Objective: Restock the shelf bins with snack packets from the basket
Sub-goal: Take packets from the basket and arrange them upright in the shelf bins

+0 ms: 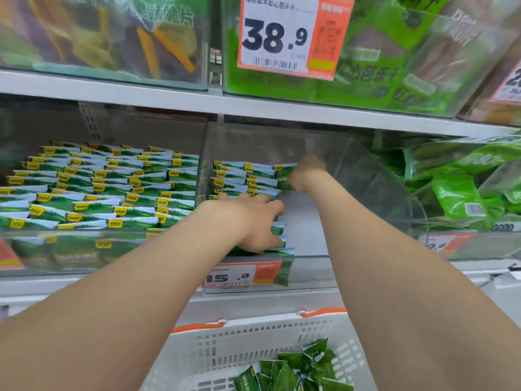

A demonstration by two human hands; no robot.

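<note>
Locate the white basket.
Head view, bottom centre, slightly right: the white basket sits below the 15.8 price tag on the shelf front, with green packets inside.

The right hand (pixel 306 172) is smeared by motion, so its fingers cannot be told apart, nor whether they pinch the green packet (pixel 285 176) just left of them. The left hand (pixel 248 221) covers the packets (pixel 278 224) under its fingers (pixel 277 206), whose tips are lost in the stack, and the forearm (pixel 169 263) behind them hides the left end of the price tag (pixel 245 275). Well below both hands' fingers the basket (pixel 253 340) runs off the bottom edge, its packets too crumpled and small to read.
</note>
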